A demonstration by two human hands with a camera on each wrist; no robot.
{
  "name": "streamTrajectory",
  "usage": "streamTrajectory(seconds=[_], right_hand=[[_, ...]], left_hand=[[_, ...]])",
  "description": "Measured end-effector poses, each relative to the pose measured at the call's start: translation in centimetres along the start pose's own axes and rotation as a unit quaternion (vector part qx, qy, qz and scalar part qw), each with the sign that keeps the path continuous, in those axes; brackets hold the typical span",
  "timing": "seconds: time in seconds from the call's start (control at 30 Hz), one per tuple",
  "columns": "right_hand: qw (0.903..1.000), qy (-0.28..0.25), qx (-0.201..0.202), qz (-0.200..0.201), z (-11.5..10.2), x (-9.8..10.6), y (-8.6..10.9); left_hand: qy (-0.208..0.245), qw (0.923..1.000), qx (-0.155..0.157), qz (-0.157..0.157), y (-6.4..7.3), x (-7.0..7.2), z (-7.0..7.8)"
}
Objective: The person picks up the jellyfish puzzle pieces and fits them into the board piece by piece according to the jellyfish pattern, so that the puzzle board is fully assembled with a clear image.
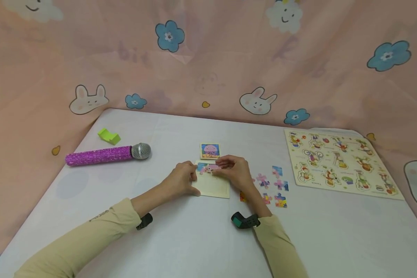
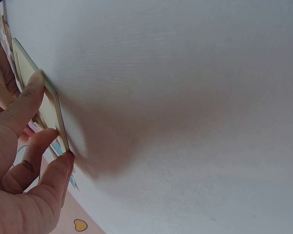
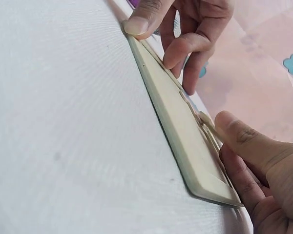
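A cream puzzle tray (image 1: 213,188) lies on the table, with jigsaw pieces (image 1: 202,166) of blue and pink fitted along its far side. My left hand (image 1: 182,178) holds the tray's left side, thumb at the near corner and bent fingers toward the far one; the left wrist view shows the thumb (image 2: 35,85) on the rim. Over the tray's far right part, my right hand (image 1: 237,172) pinches a puzzle piece (image 3: 210,127) between thumb and fingers, its edge low over the tray. Just beyond sits a small picture card (image 1: 210,151) with a pink jellyfish.
Several loose puzzle pieces (image 1: 280,200) lie right of the tray, partly behind the right forearm. A large picture board (image 1: 347,164) is at the far right. To the left are a purple glittery microphone (image 1: 99,156) and a green block (image 1: 109,136). A patterned curtain (image 1: 208,58) backs the table.
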State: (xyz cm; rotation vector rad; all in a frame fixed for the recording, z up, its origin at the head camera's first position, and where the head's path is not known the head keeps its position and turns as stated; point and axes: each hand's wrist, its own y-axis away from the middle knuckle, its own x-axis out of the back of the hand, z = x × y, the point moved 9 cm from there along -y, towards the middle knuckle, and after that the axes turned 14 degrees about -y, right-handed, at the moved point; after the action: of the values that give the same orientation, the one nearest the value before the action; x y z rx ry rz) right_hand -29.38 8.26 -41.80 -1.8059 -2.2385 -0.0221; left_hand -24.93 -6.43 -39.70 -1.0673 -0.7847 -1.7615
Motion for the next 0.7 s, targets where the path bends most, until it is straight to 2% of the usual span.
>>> streamTrajectory(seconds=[0.33,0.7], right_hand=[[0.9998,0.016,0.014,0.005,-0.5,-0.5,0.0],[0.9973,0.064,0.036,-0.004,-1.1,-1.0,0.2]], left_hand=[[-0.003,1.0,0.002,-0.003,0.0,0.1,0.0],[-0.014,0.9999,-0.001,-0.005,0.0,-0.1,0.1]])
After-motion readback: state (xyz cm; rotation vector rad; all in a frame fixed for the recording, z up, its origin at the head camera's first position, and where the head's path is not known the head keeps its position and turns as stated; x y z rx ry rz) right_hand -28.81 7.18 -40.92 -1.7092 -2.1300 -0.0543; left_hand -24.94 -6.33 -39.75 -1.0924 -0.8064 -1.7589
